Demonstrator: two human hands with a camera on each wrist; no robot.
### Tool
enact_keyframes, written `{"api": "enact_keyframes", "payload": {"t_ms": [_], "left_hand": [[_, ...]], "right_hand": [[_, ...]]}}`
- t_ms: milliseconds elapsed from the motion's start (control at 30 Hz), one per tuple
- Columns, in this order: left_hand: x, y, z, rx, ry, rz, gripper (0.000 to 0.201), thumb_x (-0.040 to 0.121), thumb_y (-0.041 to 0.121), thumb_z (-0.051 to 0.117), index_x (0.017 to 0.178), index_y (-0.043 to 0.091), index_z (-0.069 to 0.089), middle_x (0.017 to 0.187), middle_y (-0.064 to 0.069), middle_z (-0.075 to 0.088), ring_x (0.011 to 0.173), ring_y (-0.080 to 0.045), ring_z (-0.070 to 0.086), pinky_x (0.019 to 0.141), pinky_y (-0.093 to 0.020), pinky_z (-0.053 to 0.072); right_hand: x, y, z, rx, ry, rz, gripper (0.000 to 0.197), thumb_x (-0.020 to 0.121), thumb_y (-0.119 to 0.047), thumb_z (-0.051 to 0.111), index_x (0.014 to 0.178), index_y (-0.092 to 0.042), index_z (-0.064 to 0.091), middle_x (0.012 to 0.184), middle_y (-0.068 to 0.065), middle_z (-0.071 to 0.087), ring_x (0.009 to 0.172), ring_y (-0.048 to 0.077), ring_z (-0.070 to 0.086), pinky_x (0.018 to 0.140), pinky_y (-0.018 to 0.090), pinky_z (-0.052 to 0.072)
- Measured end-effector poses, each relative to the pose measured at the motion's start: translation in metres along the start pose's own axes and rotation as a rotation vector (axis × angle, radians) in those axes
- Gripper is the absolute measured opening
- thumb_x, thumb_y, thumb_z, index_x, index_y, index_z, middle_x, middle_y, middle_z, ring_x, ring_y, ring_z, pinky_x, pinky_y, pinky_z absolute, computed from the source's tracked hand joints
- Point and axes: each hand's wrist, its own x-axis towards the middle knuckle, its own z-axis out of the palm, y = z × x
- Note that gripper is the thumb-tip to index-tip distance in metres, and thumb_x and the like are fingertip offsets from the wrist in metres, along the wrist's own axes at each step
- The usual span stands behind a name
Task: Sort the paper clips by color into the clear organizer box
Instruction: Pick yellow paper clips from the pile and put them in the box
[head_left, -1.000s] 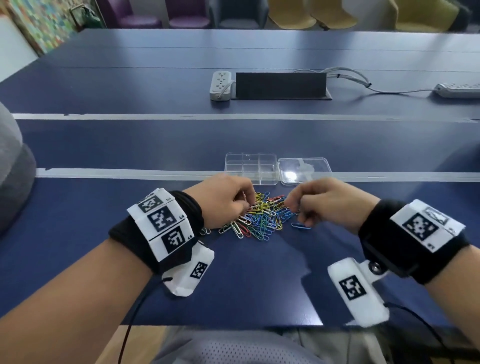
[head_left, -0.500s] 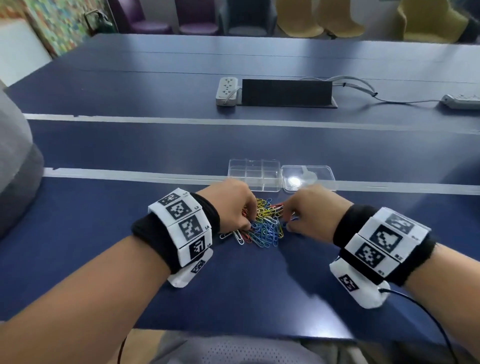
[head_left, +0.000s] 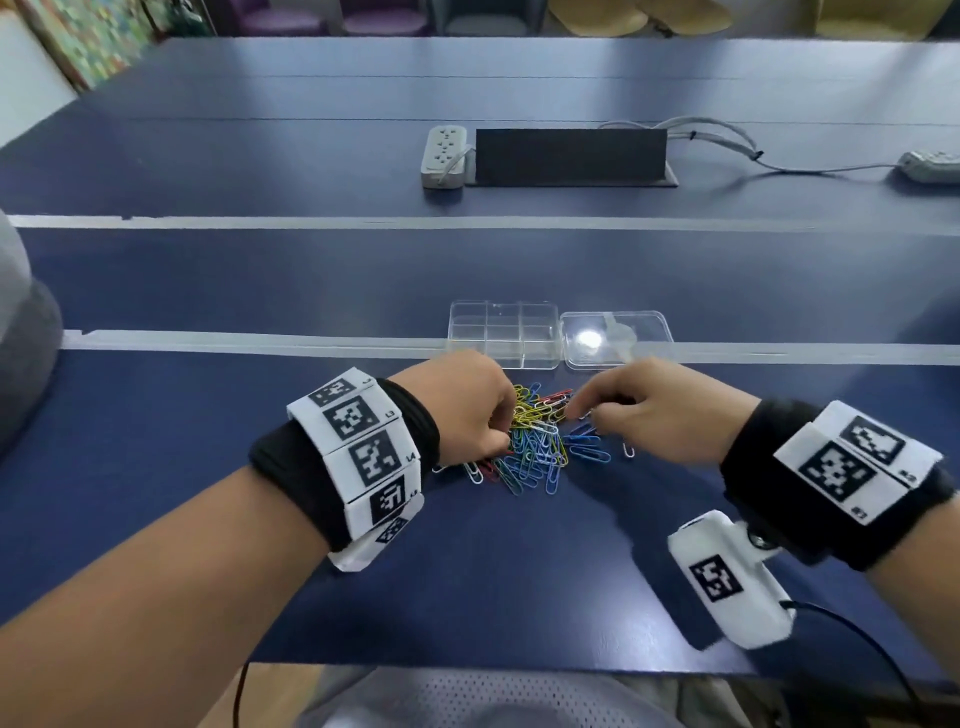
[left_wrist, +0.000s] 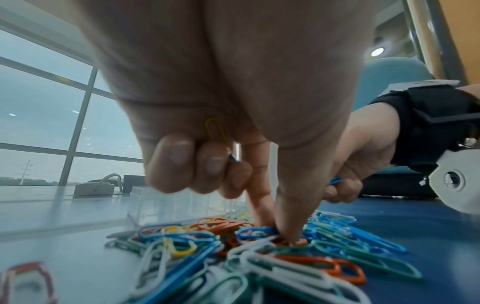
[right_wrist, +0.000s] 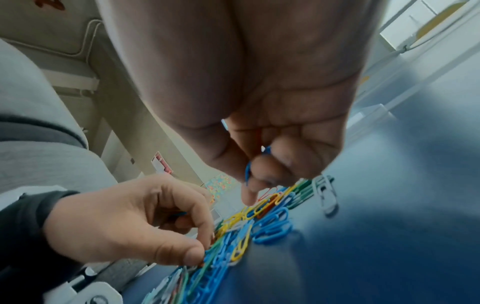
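Observation:
A pile of colored paper clips (head_left: 540, 447) lies on the blue table just in front of the clear organizer box (head_left: 501, 340), whose lid (head_left: 615, 340) lies open to its right. My left hand (head_left: 506, 431) is at the pile's left edge. Thumb and index pinch into the clips (left_wrist: 283, 232), while the curled fingers keep a yellow clip (left_wrist: 215, 129) against the palm. My right hand (head_left: 576, 413) is at the pile's upper right. Its curled fingers hold blue clips (right_wrist: 249, 170) and the index tip points down at the pile (right_wrist: 259, 216).
A single white clip (head_left: 628, 449) lies right of the pile. Farther back stand a white power strip (head_left: 444, 156), a black cable box (head_left: 571, 156) and a second strip (head_left: 930, 166). A grey rounded object (head_left: 21, 338) is at far left. The table's near edge runs below my wrists.
Both hands stay at the pile. The right hand has drawn slightly right, uncovering blue clips beside it. The left hand has dipped lower into the pile's left side.

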Motion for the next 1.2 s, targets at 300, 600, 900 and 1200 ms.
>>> {"api": "enact_keyframes", "payload": {"t_ms": [300, 600, 900, 1200], "left_hand": [[-0.007, 0.004, -0.012, -0.228, 0.001, -0.101, 0.018, 0.078, 0.025, 0.061, 0.065, 0.024, 0.049, 0.061, 0.009, 0.050, 0.055, -0.006, 0.044, 0.053, -0.021, 0.036], [-0.008, 0.004, -0.010, -1.007, -0.209, -0.183, 0.022, 0.088, -0.009, 0.040, 0.088, 0.011, 0.049, 0.067, -0.007, 0.057, 0.050, -0.015, 0.055, 0.038, -0.020, 0.048], [-0.003, 0.007, -0.010, -0.922, -0.327, -0.178, 0.018, 0.093, 0.005, 0.047, 0.081, 0.013, 0.059, 0.067, -0.004, 0.053, 0.048, -0.012, 0.052, 0.040, -0.020, 0.047], [-0.004, 0.002, -0.010, -0.858, -0.206, -0.103, 0.031, 0.082, -0.005, 0.051, 0.087, 0.024, 0.061, 0.068, 0.006, 0.069, 0.075, -0.019, 0.061, 0.069, -0.031, 0.046]], "right_hand": [[-0.004, 0.001, -0.003, 0.332, 0.009, 0.120, 0.028, 0.087, -0.002, 0.038, 0.070, -0.013, 0.057, 0.057, 0.001, 0.049, 0.048, 0.016, 0.043, 0.040, 0.021, 0.033], [-0.008, -0.007, 0.009, -0.392, 0.056, -0.026, 0.024, 0.077, -0.033, 0.072, 0.095, -0.018, 0.066, 0.063, -0.014, 0.040, 0.075, 0.015, 0.044, 0.062, 0.024, 0.034], [-0.012, -0.004, 0.008, -0.348, 0.059, -0.034, 0.010, 0.080, -0.024, 0.063, 0.072, -0.021, 0.058, 0.060, -0.014, 0.050, 0.065, 0.009, 0.050, 0.063, 0.020, 0.040], [-0.012, -0.008, 0.003, -0.257, 0.062, -0.044, 0.025, 0.086, -0.013, 0.056, 0.105, -0.021, 0.070, 0.070, -0.012, 0.058, 0.068, 0.007, 0.051, 0.064, 0.016, 0.039]]}}
